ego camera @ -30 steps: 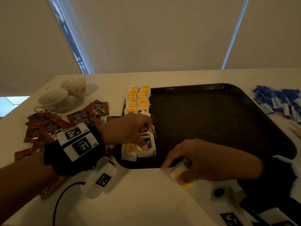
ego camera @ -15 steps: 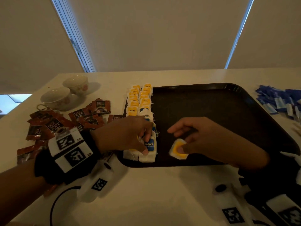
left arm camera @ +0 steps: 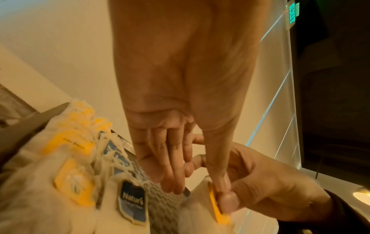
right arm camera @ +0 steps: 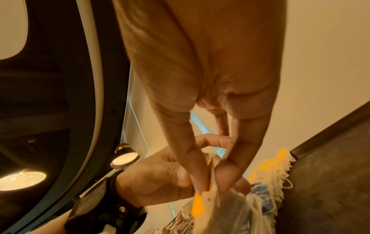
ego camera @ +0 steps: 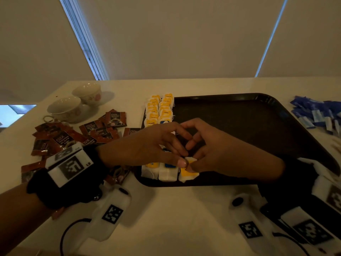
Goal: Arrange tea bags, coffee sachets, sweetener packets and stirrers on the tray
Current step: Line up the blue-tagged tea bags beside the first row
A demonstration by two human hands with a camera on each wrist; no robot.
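the right hand (ego camera: 219,150) pinched a yellow-tagged tea bag (ego camera: 188,172) between thumb and finger at the near left corner of the dark tray (ego camera: 258,126). the left hand (ego camera: 147,146) lay over the tea bag rows (ego camera: 159,109), fingers straight, its thumb tip touching the same bag. coffee sachets (ego camera: 88,132) lay scattered left of the tray near two cups (ego camera: 73,104); blue sweetener packets (ego camera: 317,113) sat well off to its right.
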